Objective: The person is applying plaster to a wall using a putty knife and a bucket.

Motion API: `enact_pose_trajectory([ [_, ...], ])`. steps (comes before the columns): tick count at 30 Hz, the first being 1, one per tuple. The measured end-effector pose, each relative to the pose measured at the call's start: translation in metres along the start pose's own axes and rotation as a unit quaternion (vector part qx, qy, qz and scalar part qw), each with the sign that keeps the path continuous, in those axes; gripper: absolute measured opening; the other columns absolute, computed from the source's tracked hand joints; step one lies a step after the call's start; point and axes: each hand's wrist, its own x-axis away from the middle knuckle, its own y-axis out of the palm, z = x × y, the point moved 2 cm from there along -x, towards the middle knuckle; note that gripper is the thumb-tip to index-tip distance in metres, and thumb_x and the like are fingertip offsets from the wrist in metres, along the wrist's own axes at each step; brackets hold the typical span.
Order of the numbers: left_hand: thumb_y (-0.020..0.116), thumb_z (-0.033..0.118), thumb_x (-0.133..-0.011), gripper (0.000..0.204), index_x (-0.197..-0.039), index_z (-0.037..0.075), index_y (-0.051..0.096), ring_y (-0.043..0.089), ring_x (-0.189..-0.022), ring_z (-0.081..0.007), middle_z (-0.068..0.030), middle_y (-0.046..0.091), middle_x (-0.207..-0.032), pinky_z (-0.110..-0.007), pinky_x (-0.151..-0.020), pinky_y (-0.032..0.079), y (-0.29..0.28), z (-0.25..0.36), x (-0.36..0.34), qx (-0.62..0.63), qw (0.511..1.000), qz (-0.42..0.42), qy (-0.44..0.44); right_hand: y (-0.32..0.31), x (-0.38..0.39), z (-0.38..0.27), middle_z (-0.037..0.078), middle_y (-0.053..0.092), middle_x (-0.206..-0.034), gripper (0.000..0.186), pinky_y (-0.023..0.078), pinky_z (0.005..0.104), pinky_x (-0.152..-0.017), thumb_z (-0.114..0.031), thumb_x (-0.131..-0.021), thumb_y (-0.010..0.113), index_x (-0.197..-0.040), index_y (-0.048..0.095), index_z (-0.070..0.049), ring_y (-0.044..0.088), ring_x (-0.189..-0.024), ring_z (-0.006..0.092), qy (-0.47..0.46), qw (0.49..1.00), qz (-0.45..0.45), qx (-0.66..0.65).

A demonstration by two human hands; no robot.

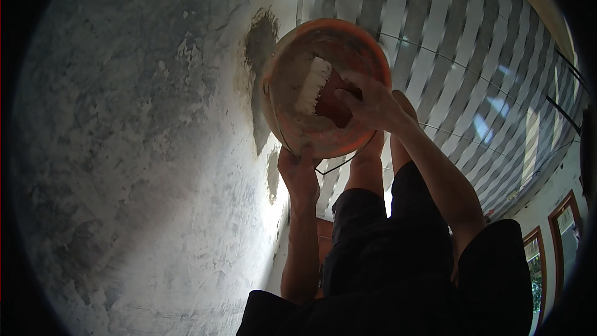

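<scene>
My left hand point(300, 174) grips the near left edge of a round orange bucket point(380, 56), whose open top is tilted toward me. Grey-brown residue coats much of its inner wall. My right hand point(373, 102) reaches in over the right side of the rim, finger and thumb apart with a dark gap between them. Beside those fingertips lies a dark red patch. A pale oblong piece point(313, 86) with one ragged edge is left of that patch; I cannot make out whether it is brush bristles or paste. A thin wire handle point(334, 167) hangs below the rim.
A rough grey plastered wall point(137, 137) rises close on my left, with a darker damaged patch point(258, 74) behind the bucket. Beneath me is a striped grey and white tiled floor point(429, 43). Wood-framed windows point(564, 236) stand at the far lower right.
</scene>
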Motion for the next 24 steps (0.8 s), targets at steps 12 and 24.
enact_pose_trajectory([
  [12, 0.054, 0.002, -0.088, 0.04, -0.127, -0.002, 0.045, 0.059, -0.107, -0.0275, -0.0163, 0.055, -0.119, -0.042, -0.089, 0.055, 0.039, 0.011, -0.035, 0.034, 0.995, 0.022, -0.091, -0.077, -0.029, 0.003, 0.015, 0.061, -0.117, 0.043, 0.045, 0.0332, -0.096, -0.024, -0.093, 0.061, -0.125, 0.049, 0.003, 0.057, -0.111, 0.0217, 0.168, 0.956, -0.008, -0.239],
  [24, 0.056, 0.003, -0.089, 0.038, -0.125, 0.0, 0.047, 0.059, -0.107, -0.0266, -0.0147, 0.055, -0.12, -0.041, -0.087, 0.055, 0.069, 0.003, -0.08, 0.038, 0.991, 0.021, -0.123, -0.067, -0.116, -0.012, 0.016, 0.067, -0.1, 0.029, 0.051, 0.0323, -0.081, -0.017, -0.093, 0.056, -0.112, 0.044, 0.003, 0.065, -0.091, 0.0191, 0.029, 0.932, 0.064, -0.357],
])
